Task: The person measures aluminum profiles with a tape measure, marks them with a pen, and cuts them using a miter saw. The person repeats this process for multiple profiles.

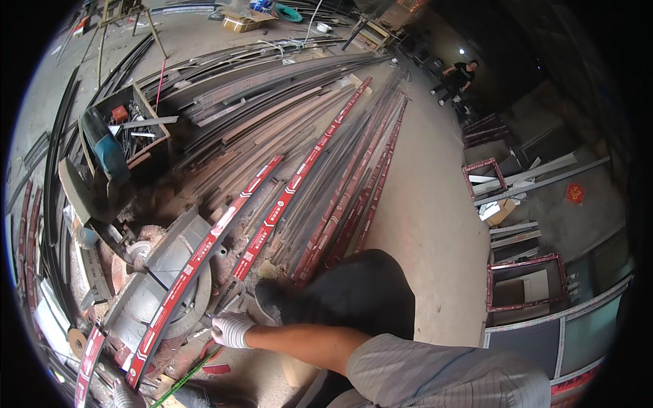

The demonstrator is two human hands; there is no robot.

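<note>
A long metal profile with red film [178,284] lies slantwise across the grey metal table [160,309] of a cutting saw. My left hand [126,396], in a pale glove, is at the lower edge, closed over the profile's near end; much of it is cut off. In a striped glove, my right hand [231,330] is closed beside the table's near right side. What its fingers hold is hidden. The saw's blue-green motor [105,146] stands tilted up beyond the table. A shorter red-filmed piece [90,360] lies left of the long profile.
Another red-filmed profile [292,187] lies to the right, near my dark-trousered leg [354,292]. Stacked long bars [272,112] spread behind the saw, beside a wooden box [153,115]. Red-filmed frames [524,282] stand on the right. A seated person [459,80] is far back.
</note>
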